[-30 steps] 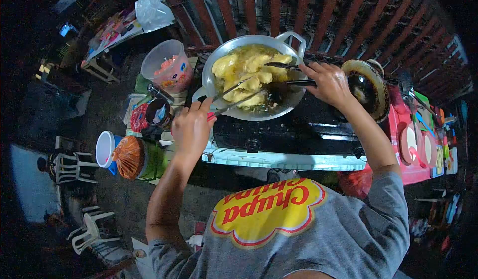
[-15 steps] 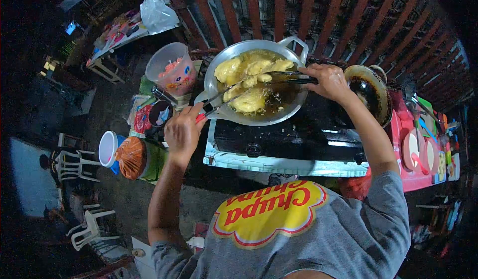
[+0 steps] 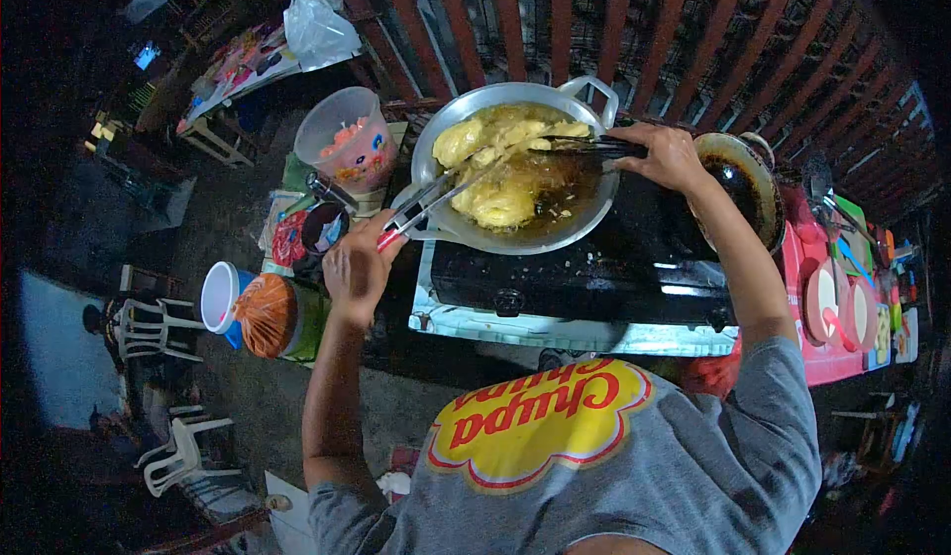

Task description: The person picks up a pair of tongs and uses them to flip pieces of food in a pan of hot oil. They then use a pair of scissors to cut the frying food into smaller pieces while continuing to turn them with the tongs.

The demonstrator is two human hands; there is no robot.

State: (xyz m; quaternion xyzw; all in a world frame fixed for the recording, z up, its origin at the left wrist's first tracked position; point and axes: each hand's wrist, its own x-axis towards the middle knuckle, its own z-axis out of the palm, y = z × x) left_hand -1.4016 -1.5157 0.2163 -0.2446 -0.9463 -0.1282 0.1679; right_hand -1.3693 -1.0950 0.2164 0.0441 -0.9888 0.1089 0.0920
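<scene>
A wide metal wok (image 3: 424, 151) of bubbling oil sits on the black stove, with pale yellow battered pieces (image 3: 498, 201) frying in it. My left hand (image 3: 359, 266) is closed round the red-handled metal tongs (image 3: 428, 204), whose tips reach in among the pieces from the left rim. On the opposite side my right hand (image 3: 662, 156) grips a pair of black tongs (image 3: 586, 145) over the right rim. Their tips lie at the upper pieces, near the ends of the metal tongs. Batter and froth partly hide both sets of tips.
Right of the wok stands a darker pan (image 3: 738, 174) of oil, then a pink-covered table (image 3: 827, 365) with utensils. A clear bucket (image 3: 327, 124) of pinkish pieces stands at the left, above an orange plastic bag (image 3: 264, 313). Wooden slats (image 3: 616, 20) rise behind the stove (image 3: 584, 283).
The metal tongs show more of their length across the left rim, and the left hand sits slightly lower. The black tongs have turned a little. The camera view has shifted slightly.
</scene>
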